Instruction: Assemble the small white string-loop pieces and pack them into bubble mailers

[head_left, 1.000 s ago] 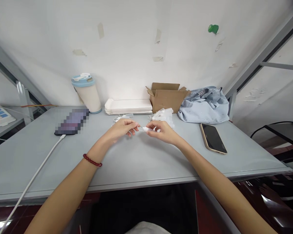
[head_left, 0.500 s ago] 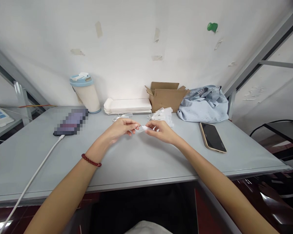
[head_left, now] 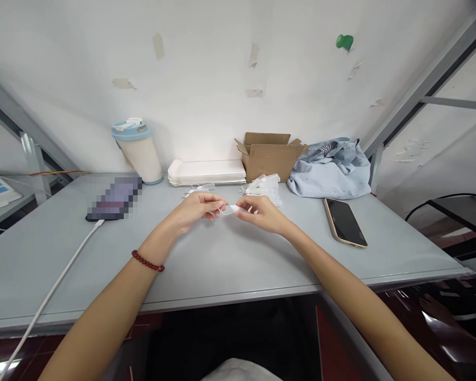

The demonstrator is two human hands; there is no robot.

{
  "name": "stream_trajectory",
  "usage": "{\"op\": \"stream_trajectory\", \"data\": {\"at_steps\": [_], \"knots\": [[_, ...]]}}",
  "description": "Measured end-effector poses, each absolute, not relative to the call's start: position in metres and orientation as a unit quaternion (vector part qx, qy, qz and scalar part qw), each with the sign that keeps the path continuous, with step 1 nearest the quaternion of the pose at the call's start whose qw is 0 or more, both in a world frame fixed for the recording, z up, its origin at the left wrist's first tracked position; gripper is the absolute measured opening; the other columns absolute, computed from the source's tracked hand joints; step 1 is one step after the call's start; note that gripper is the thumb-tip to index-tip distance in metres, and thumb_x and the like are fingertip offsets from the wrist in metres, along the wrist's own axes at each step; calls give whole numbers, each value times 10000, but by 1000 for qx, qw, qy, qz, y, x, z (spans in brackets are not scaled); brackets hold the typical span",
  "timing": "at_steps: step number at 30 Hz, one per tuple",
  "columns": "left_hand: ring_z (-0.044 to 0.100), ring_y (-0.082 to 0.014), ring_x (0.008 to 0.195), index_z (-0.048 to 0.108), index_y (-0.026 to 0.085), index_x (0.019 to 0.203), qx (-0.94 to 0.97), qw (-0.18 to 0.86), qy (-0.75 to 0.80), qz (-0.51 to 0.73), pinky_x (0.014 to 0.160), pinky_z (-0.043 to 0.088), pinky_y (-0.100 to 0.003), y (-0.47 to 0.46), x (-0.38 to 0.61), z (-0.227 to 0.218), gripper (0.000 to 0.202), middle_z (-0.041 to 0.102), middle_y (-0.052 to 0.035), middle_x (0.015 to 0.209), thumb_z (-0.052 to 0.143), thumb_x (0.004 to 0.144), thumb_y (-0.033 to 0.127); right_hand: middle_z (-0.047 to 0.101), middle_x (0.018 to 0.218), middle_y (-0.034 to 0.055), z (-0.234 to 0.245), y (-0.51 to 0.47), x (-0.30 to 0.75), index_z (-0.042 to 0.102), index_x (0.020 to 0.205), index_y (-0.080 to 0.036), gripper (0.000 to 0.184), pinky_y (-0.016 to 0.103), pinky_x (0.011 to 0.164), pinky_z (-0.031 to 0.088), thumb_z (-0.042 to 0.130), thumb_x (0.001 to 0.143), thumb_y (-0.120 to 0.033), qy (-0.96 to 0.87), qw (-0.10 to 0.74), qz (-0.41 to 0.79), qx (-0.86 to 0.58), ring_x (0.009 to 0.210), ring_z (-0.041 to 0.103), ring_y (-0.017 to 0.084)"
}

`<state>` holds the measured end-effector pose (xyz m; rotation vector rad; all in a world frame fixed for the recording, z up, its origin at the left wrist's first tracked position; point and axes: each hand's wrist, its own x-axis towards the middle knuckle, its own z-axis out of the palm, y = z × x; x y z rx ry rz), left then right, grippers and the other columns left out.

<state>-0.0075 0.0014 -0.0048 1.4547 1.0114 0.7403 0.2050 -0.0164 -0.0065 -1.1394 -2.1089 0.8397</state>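
From here I have my left hand [head_left: 198,210] pinching a thin white cord [head_left: 227,213], my right hand [head_left: 262,214] gripping a small white piece [head_left: 234,208], mid-counter [head_left: 238,264], nearer than the cardboard box [head_left: 272,163].

Reads white on small plastic piece [head_left: 235,208], dark red on beaded bracelet [head_left: 147,262], plain brown on open cardboard box [head_left: 272,165]. Shows dark-and-white stripes within crumpled pale-blue cloth [head_left: 329,182], cream below light blue on cylindrical lidded cup [head_left: 142,157].
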Motion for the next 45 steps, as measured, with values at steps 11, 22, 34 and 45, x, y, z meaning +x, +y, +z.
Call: {"op": "stream_trajectory", "data": {"at_steps": [11, 22, 34, 45], "knots": [[519, -114, 652, 711, 164, 828, 636, 548, 448, 309, 631, 449, -270, -1, -5, -2, 268, 625, -34, 784, 687, 712, 405, 624, 690, 9, -9, -18, 205, 614, 872, -144, 193, 221, 529, 404, 537, 825, -315, -780, 283, 370, -418, 549, 561, 96], [524, -116, 608, 706, 157, 793, 665, 508, 458, 300, 586, 439, -270, -1, -1, -8, 252, 654, -32, 755, 685, 698, 390, 604, 609, -10, -10, -23, 200, 596, 805, -149, 151, 220, 527, 375, 506, 848, -264, -796, 272, 340, -421, 471, 510, 82], [531, -125, 606, 696, 142, 762, 668, 520, 449, 285, 576, 426, -270, -4, 5, -12, 229, 653, -46, 717, 664, 709, 362, 577, 649, 8, -20, -19, 198, 633, 934, -116, 168, 233, 593, 341, 523, 835, -196, -848, 256, 206, -415, 584, 479, 109], [555, -122, 648, 706, 167, 891, 667, 512, 469, 270, 599, 459, -265, -1, -2, -3, 272, 683, -44, 854, 659, 727, 378, 658, 744, 42, -19, -15, 200, 626, 973, -120, 174, 241, 623, 387, 547, 840, -198, -844, 275, 193, -417, 627, 537, 126]]}}
